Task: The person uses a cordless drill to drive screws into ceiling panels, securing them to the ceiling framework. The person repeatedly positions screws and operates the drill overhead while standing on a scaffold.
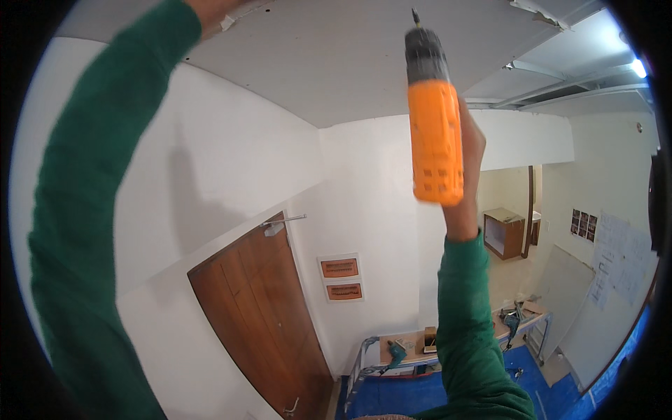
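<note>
My right hand (471, 150) is wrapped round the grip of an orange and black cordless drill (435, 136), held upright overhead. A thin dark bit (416, 17) points up from its chuck toward the grey ceiling board (308, 59), and I cannot tell whether the tip touches. The drill body hides most of my fingers. My left arm is raised in a green sleeve (77, 210). Only the wrist part of my left hand (213, 10) shows at the top edge, close to the ceiling board; its fingers lie beyond the picture.
At the right the ceiling is open, with metal framing (553, 87) and a lit lamp (638, 68). Below stands a work platform (413, 353) with power tools on it, over blue floor sheeting (392, 397). A brown wooden door (262, 315) is at lower left, beside two wall panels (341, 278).
</note>
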`<state>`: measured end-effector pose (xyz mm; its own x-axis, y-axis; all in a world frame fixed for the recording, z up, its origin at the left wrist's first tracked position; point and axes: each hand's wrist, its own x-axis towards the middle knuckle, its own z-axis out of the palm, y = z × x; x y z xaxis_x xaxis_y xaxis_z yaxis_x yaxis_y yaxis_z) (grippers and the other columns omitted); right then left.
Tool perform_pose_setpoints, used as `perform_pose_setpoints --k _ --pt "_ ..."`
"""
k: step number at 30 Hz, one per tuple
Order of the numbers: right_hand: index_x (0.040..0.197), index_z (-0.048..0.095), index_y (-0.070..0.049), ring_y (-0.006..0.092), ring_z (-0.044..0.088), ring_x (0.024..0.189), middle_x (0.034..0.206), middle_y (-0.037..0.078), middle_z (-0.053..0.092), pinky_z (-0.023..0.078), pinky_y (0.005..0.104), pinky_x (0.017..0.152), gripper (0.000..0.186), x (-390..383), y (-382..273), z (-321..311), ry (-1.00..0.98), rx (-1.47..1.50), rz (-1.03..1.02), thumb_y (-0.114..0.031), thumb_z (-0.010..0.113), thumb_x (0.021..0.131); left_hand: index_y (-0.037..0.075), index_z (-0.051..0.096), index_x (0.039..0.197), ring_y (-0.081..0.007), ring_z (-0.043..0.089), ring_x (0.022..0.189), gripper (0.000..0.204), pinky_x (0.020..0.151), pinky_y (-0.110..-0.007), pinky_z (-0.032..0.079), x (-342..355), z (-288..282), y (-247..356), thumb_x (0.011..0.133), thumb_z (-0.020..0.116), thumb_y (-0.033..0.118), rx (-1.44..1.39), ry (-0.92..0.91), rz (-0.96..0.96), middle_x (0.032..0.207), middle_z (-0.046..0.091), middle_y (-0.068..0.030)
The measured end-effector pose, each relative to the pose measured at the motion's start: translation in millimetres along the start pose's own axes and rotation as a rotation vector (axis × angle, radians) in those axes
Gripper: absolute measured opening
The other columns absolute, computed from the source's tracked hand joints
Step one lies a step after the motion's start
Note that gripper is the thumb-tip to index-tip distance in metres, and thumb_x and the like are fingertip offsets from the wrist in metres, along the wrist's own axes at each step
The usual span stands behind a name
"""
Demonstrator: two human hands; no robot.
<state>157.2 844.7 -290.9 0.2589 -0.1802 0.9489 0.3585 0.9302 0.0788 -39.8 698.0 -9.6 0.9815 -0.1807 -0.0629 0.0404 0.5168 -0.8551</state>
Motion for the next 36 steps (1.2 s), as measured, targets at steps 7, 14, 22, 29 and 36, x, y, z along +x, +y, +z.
perform_pose_setpoints --k 7,14,22,29,36 --pt "0.114 0.064 -0.004 0.0187 0.066 0.087 0.096 0.011 0.068 0.053 0.0358 0.074 0.017 -155.4 -11.5 -61.8 -0.120 -0.158 0.507 -0.018 0.064 0.105 0.005 0.073 0.114 -0.0132 0.056 0.067 0.038 0.064 -0.032 0.047 -28.2 -22.5 302.3 0.113 0.051 0.036 -1.228 -0.032 -1.786 0.075 0.064 -0.0027" --pt "0.120 0.061 -0.001 0.0213 0.064 0.099 0.107 0.009 0.066 0.050 0.0343 0.090 0.017 -277.6 -53.3 -120.9 -0.287 -0.289 0.647 -0.003 0.061 0.103 0.003 0.063 0.115 -0.0169 0.066 0.090 0.034 0.072 -0.026 0.058 -71.7 -325.1 908.3 0.114 0.052 0.036 -2.806 0.716 -3.541 0.103 0.067 -0.0086" --pt "0.133 0.053 -0.003 0.0162 0.062 0.105 0.119 0.008 0.060 0.052 0.0324 0.091 0.031 -345.8 -23.5 -92.7 -0.049 0.239 0.834 0.003 0.060 0.103 0.004 0.063 0.115 -0.0164 0.066 0.089 0.032 0.072 -0.025 0.058 -68.3 -355.0 725.7 0.114 0.053 0.034 -2.640 0.090 -3.548 0.103 0.067 -0.0084" --pt "0.129 0.056 -0.004 0.0176 0.064 0.102 0.116 0.008 0.062 0.053 0.0329 0.088 0.029 -356.6 -12.5 -56.3 -0.280 0.342 0.900 -0.001 0.064 0.101 0.004 0.063 0.115 -0.0160 0.065 0.088 0.031 0.071 -0.024 0.057 -67.1 -364.6 706.1 0.114 0.054 0.034 -2.439 0.132 -3.641 0.103 0.067 -0.0082" --pt "0.124 0.058 -0.005 0.0191 0.066 0.099 0.112 0.008 0.064 0.054 0.0334 0.086 0.027 -371.3 -26.1 -58.2 -0.463 0.383 0.937 -0.004 0.068 0.099 0.005 0.063 0.115 -0.0157 0.065 0.088 0.029 0.070 -0.024 0.057 -50.3 -380.0 719.7 0.113 0.055 0.033 -2.305 0.119 -3.750 0.103 0.067 -0.0080"
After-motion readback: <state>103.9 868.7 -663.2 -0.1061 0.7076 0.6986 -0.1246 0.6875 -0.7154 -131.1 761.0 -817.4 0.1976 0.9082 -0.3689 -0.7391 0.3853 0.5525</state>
